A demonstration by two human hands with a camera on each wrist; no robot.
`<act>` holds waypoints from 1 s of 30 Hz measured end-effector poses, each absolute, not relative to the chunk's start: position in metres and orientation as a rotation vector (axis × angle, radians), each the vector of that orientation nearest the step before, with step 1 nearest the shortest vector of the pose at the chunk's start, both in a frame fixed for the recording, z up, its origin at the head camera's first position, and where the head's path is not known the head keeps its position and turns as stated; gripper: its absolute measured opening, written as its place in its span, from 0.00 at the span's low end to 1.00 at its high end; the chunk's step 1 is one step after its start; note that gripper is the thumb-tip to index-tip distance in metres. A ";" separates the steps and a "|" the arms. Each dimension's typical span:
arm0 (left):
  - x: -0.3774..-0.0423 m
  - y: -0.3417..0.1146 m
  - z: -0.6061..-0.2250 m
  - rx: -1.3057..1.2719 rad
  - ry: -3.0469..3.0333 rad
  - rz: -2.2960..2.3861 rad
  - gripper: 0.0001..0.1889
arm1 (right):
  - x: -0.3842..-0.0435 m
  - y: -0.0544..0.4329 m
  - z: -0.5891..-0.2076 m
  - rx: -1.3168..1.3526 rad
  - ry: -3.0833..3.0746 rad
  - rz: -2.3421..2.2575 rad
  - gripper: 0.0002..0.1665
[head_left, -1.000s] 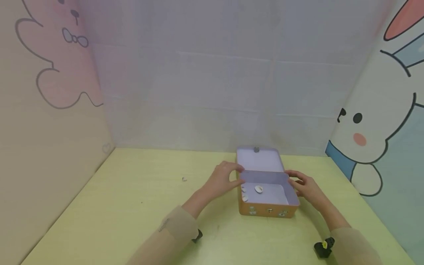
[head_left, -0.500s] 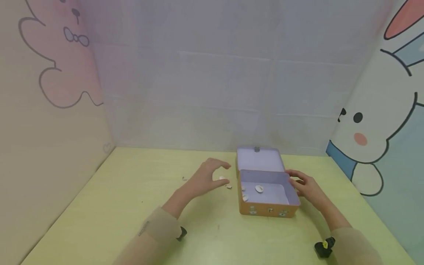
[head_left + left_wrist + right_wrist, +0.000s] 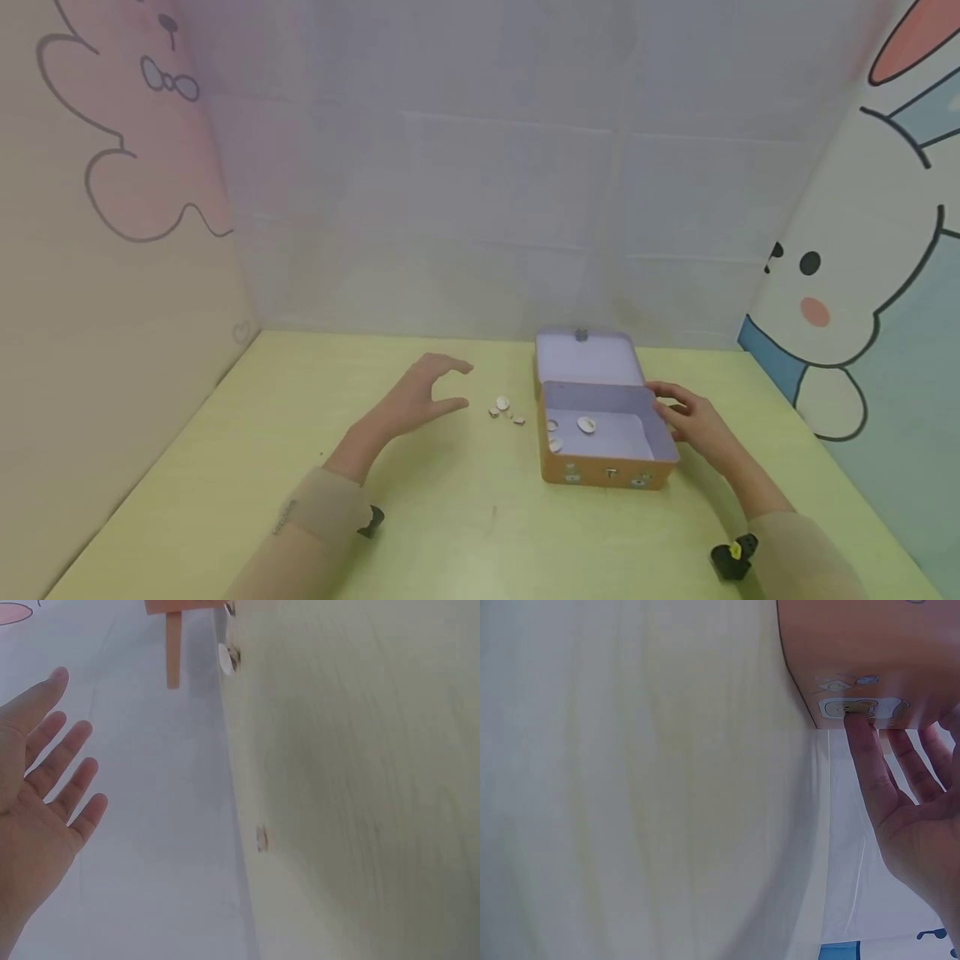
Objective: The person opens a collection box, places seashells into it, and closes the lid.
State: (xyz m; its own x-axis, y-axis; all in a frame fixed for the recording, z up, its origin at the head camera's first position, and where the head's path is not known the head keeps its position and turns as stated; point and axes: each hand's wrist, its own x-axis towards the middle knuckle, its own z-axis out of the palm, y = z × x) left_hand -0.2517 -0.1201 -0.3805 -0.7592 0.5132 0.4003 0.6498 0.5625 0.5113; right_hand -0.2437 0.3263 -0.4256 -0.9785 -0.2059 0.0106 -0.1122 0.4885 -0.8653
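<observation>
In the head view, an orange lunchbox-style tin case [image 3: 606, 472] with a lilac inside stands with its lid [image 3: 585, 358] folded back. A white shell [image 3: 587, 425] lies on its floor, and small pale pieces lie along its left wall. My right hand [image 3: 697, 421] holds the case at its right rear corner; the right wrist view shows a fingertip touching the printed side [image 3: 866, 705], with other fingertips hidden behind the edge. My left hand [image 3: 416, 396] hovers left of several small shells [image 3: 502, 404], its thumb and fingers apart with nothing between them.
A yellow table [image 3: 450, 533] lies beneath everything, with a pale sheet wall [image 3: 420, 208] behind it. Side walls with cartoon animals flank it, a white rabbit [image 3: 847, 300] among them. Dark wrist devices [image 3: 733, 558] sit at the sleeves.
My left hand has left the case's left wall and moved left over the table, uncovering the shells there. My right hand stays at the case.
</observation>
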 end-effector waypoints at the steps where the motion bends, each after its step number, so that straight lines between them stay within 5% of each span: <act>1: -0.253 -0.124 -0.382 -0.962 -2.602 -0.965 0.24 | -0.244 0.326 -0.426 -0.281 2.628 -1.517 0.30; 30: -0.287 -0.191 -0.424 -0.897 -3.045 -0.790 0.21 | -0.245 0.326 -0.431 -0.270 2.629 -1.508 0.30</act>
